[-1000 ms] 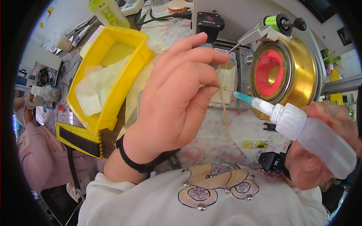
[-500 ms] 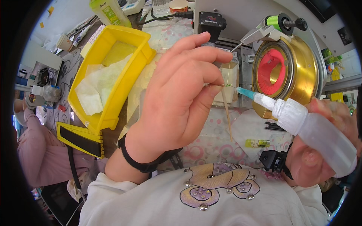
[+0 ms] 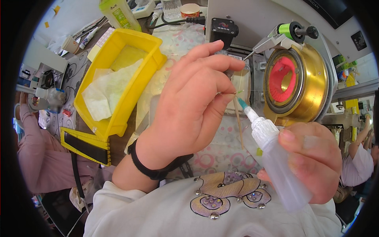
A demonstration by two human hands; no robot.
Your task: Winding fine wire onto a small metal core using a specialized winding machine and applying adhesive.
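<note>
While left hand (image 3: 193,102) pinches tiny green piece (image 3: 240,91) between thumb and forefinger (too small to make out fully), other fingers loosely extended, right hand (image 3: 314,158) grips squeeze bottle (image 3: 285,175), teal tip (image 3: 242,103) just beside green piece. Thin stick (image 3: 239,126) below left fingertips; gold ring (image 3: 316,87) with red lining (image 3: 274,81) to right, yellow bin (image 3: 138,93) to left.

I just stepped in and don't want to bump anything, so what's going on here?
The left hand pinches a tiny green bit, while the right hand grips a whitish squeeze bottle. The bottle's teal tip is right by the bit; whether they touch is hard to tell. Off to the left is a yellow tray with white sheets in it, and to the right a gold ring with a red insert.
</note>
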